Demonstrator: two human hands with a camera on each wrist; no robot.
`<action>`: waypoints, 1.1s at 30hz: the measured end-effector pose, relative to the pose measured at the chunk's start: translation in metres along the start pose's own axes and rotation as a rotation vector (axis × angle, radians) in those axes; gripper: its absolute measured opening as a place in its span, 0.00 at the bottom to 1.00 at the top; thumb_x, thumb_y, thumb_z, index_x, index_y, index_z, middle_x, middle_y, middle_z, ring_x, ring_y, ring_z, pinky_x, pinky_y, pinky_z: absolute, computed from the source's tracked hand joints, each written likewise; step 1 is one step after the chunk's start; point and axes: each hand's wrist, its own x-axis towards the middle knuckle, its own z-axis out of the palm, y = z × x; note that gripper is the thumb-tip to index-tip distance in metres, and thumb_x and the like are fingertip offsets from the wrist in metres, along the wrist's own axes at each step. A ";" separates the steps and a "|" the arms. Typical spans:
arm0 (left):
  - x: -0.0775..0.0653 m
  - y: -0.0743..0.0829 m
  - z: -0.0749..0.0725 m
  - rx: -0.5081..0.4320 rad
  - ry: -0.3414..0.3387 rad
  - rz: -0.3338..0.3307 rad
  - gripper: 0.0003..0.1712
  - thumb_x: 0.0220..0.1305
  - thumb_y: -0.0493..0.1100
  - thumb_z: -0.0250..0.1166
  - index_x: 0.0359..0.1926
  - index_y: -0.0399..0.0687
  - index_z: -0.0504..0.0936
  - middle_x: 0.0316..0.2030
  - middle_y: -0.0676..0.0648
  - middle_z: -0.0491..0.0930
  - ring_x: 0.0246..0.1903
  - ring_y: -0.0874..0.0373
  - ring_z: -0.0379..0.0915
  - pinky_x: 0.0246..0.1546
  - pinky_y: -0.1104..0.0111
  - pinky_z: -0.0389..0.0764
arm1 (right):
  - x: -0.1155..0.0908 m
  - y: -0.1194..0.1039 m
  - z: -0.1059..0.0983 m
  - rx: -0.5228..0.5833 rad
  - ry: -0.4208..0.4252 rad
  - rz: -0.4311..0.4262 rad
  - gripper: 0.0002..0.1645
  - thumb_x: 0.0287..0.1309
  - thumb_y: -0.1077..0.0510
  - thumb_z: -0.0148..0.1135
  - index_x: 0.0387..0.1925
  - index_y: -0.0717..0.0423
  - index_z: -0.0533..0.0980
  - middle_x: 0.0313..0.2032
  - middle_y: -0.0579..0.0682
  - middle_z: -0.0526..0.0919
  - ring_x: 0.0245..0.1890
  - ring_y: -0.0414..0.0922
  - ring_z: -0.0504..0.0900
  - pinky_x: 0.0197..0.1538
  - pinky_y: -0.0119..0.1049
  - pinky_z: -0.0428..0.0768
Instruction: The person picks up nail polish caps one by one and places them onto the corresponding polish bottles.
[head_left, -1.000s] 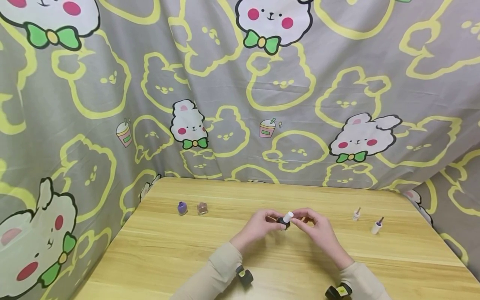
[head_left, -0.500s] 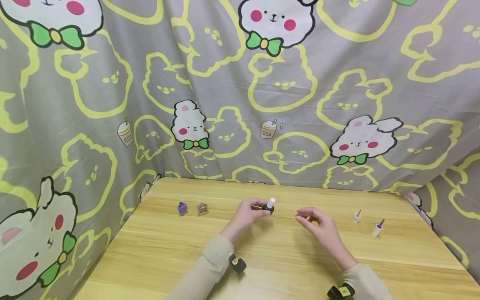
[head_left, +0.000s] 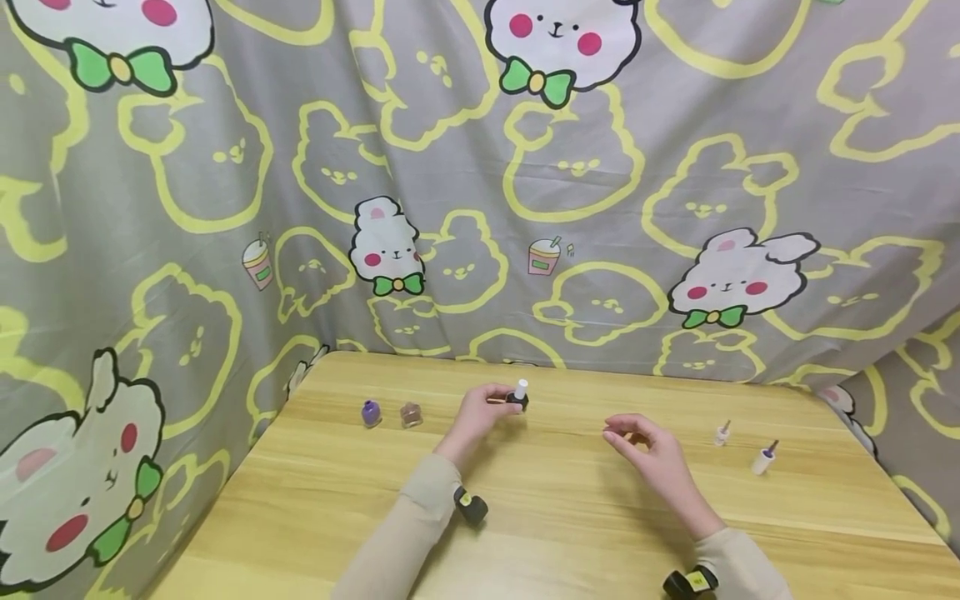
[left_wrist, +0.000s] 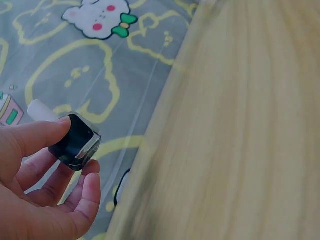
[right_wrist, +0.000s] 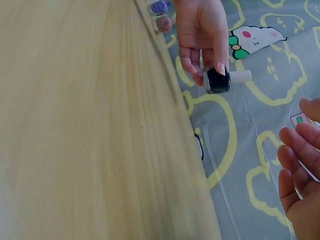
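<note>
A black nail polish bottle [head_left: 518, 401] with a white cap [head_left: 522, 387] is pinched between the thumb and fingers of my left hand [head_left: 481, 417], above the far middle of the table. In the left wrist view the cap points to the upper left and the thumb presses on the dark glass [left_wrist: 75, 137]. To the right, my right hand [head_left: 647, 442] hovers with loosely bent fingers and holds nothing. The right wrist view shows those fingers [right_wrist: 300, 150] apart from the bottle [right_wrist: 217, 81].
An uncapped purple nail polish bottle [head_left: 371, 414] and a pinkish-brown one [head_left: 411, 415] stand at the far left of the wooden table [head_left: 570, 517]. At the right, two white brush caps [head_left: 722, 434] [head_left: 763, 461] stand with brushes upward. A patterned curtain [head_left: 465, 192] borders the table.
A second ago both hands were at the bottle. My right hand has let go of its cap and moved slightly right; my left hand has carried the bottle left and away from me.
</note>
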 end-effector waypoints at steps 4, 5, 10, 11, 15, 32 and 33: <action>0.003 -0.001 -0.003 -0.016 0.002 -0.019 0.21 0.54 0.37 0.72 0.50 0.38 0.82 0.49 0.40 0.82 0.44 0.54 0.79 0.49 0.56 0.81 | -0.003 0.007 -0.004 -0.036 0.003 0.025 0.10 0.56 0.64 0.68 0.41 0.55 0.82 0.36 0.53 0.86 0.35 0.24 0.77 0.38 0.22 0.76; 0.004 -0.001 -0.004 -0.020 0.002 -0.021 0.21 0.54 0.36 0.72 0.51 0.38 0.82 0.49 0.39 0.82 0.44 0.54 0.79 0.49 0.55 0.81 | -0.004 0.008 -0.006 -0.044 0.004 0.030 0.10 0.56 0.63 0.68 0.41 0.55 0.82 0.36 0.53 0.86 0.36 0.24 0.77 0.38 0.21 0.76; 0.010 -0.003 -0.006 -0.009 0.017 -0.036 0.21 0.54 0.36 0.72 0.51 0.38 0.82 0.49 0.38 0.82 0.43 0.55 0.80 0.47 0.59 0.82 | -0.009 0.012 -0.017 -0.070 0.015 0.054 0.09 0.58 0.62 0.67 0.42 0.55 0.82 0.36 0.50 0.86 0.36 0.24 0.77 0.38 0.20 0.75; 0.012 -0.003 -0.007 -0.008 0.019 -0.042 0.21 0.55 0.37 0.72 0.51 0.38 0.82 0.49 0.39 0.82 0.43 0.55 0.80 0.46 0.61 0.82 | -0.010 0.013 -0.019 -0.071 0.018 0.057 0.09 0.58 0.62 0.67 0.42 0.55 0.82 0.36 0.49 0.86 0.36 0.24 0.77 0.39 0.20 0.75; 0.017 -0.005 -0.010 -0.018 0.026 -0.083 0.21 0.55 0.37 0.71 0.51 0.39 0.82 0.49 0.40 0.82 0.43 0.57 0.80 0.46 0.63 0.82 | -0.016 0.019 -0.028 -0.093 0.033 0.100 0.11 0.58 0.61 0.67 0.44 0.58 0.81 0.37 0.47 0.86 0.37 0.24 0.76 0.40 0.20 0.75; 0.037 -0.016 -0.011 0.079 0.022 -0.060 0.17 0.54 0.36 0.71 0.47 0.39 0.84 0.46 0.41 0.85 0.46 0.54 0.79 0.49 0.65 0.76 | -0.045 0.039 -0.074 -0.148 0.071 0.301 0.20 0.62 0.53 0.64 0.51 0.63 0.78 0.37 0.16 0.75 0.37 0.19 0.74 0.40 0.14 0.73; 0.038 -0.016 -0.011 0.086 0.020 -0.059 0.17 0.53 0.35 0.71 0.46 0.39 0.84 0.46 0.42 0.86 0.47 0.52 0.79 0.52 0.63 0.76 | -0.046 0.040 -0.077 -0.152 0.073 0.312 0.21 0.63 0.52 0.64 0.51 0.63 0.77 0.38 0.15 0.74 0.37 0.18 0.73 0.39 0.14 0.73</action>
